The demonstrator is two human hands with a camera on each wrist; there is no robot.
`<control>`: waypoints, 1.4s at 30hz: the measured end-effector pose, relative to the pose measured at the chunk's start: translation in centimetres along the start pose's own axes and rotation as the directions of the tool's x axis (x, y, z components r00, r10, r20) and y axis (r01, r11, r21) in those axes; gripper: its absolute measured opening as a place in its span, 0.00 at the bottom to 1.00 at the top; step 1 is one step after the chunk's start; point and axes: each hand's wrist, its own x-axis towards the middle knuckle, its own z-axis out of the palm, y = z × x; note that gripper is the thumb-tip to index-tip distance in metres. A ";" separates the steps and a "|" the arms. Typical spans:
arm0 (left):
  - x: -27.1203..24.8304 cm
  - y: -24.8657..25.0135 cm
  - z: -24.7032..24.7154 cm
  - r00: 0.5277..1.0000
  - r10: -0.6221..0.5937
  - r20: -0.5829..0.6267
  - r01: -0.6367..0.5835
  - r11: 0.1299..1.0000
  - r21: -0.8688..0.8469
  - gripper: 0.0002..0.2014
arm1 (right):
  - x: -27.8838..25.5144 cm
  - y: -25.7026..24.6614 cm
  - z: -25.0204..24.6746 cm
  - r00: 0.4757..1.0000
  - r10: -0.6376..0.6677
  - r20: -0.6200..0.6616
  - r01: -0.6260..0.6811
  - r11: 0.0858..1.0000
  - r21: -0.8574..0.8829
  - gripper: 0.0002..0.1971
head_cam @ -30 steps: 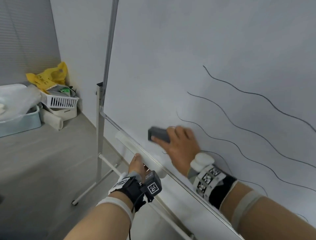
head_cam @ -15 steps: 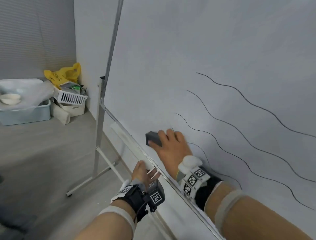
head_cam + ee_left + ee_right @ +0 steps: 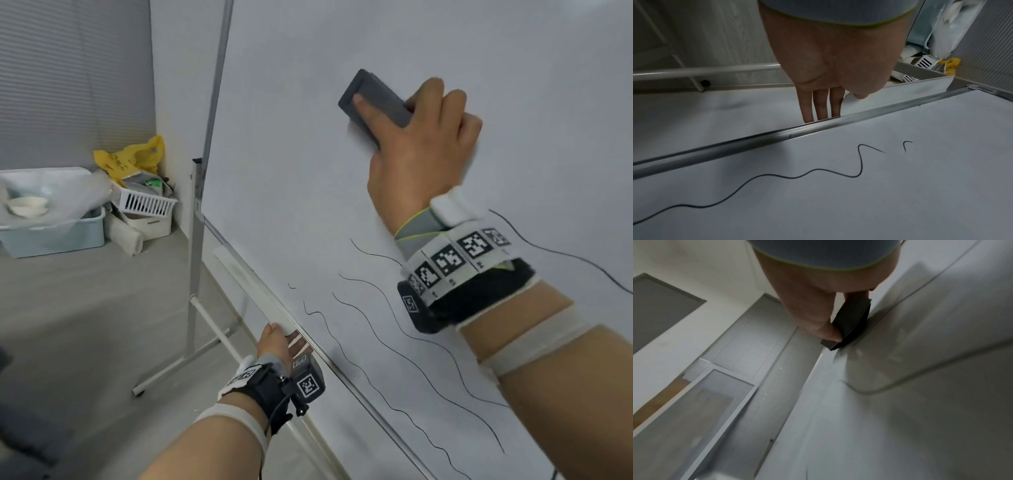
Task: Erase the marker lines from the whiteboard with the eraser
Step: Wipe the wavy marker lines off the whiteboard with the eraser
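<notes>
The right hand (image 3: 421, 154) grips the eraser (image 3: 375, 102) by its long sides, upper centre on the whiteboard (image 3: 308, 171); it looks light and rigid. The left hand (image 3: 277, 344) rests straight-fingered at the lower frame.

Right hand (image 3: 421, 154) raised, fingers curled

No text can be read; the wrist bands (image 3: 455, 253) carry only black-and-white square code tags, and the yellow bag (image 3: 133, 157) has unreadable dark marks.
</notes>
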 end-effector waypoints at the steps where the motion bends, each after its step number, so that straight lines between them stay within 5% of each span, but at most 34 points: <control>1: 0.4 -0.2 0.0 1.000 0.005 0.012 -0.005 1.000 0.003 0.22 | -0.6 -0.3 0.4 1.000 -0.006 0.011 0.006 1.000 -0.013 0.38; 5: 1.0 -0.7 0.0 0.999 0.004 0.051 -0.005 1.000 0.016 0.14 | -9.5 -4.2 4.2 0.940 -0.263 0.216 0.240 0.963 0.124 0.32; 10: 1.4 -0.1 -0.4 0.995 0.019 0.101 -0.035 0.987 0.155 0.12 | -22.5 -7.6 7.3 0.622 -0.538 0.569 0.478 0.836 0.268 0.16; 12: 1.8 0.0 -0.8 0.993 0.034 0.113 -0.051 0.987 0.152 0.11 | -22.1 -7.9 7.3 0.612 -0.550 0.569 0.483 0.829 0.282 0.16; 17: 2.9 -0.6 -1.2 0.996 0.005 0.094 -0.015 0.994 0.105 0.22 | -16.8 -9.0 7.3 0.769 -0.496 0.405 0.409 0.867 0.285 0.27; 19: 2.8 -0.4 -1.5 0.997 0.028 0.078 -0.038 0.990 0.137 0.22 | -16.6 -10.3 7.8 0.739 -0.513 0.436 0.436 0.858 0.271 0.28; 24: 1.9 0.1 -2.4 0.986 0.092 0.136 -0.119 0.972 0.204 0.20 | -20.5 -11.4 9.0 0.533 -0.611 0.585 0.547 0.776 0.313 0.26; 26: 2.0 0.2 -2.3 0.991 0.057 0.124 -0.076 0.986 0.151 0.19 | -19.7 -10.9 8.7 0.543 -0.630 0.554 0.578 0.760 0.297 0.25; 31: 2.7 0.2 -2.0 0.994 0.000 0.110 -0.012 0.994 0.113 0.22 | -15.7 -10.1 7.9 0.762 -0.478 0.437 0.432 0.878 0.206 0.32; 33: 2.7 0.1 -2.1 0.994 0.006 0.112 -0.018 0.994 0.105 0.22 | -17.2 -9.8 7.8 0.744 -0.508 0.435 0.462 0.860 0.215 0.31; 36: 2.1 -0.2 -2.3 0.993 0.014 0.117 -0.026 0.995 0.095 0.13 | -21.8 -8.5 7.2 0.625 -0.610 0.488 0.540 0.789 0.294 0.25; 38: 1.3 -0.2 -2.1 0.993 0.008 0.121 -0.018 0.996 0.086 0.09 | -22.9 -7.0 6.1 0.613 -0.618 0.492 0.544 0.782 0.305 0.25; 42: 0.1 -0.3 -0.9 0.993 -0.001 0.121 -0.006 0.998 0.059 0.11 | -16.5 -4.2 4.2 0.813 -0.489 0.317 0.436 0.871 0.225 0.28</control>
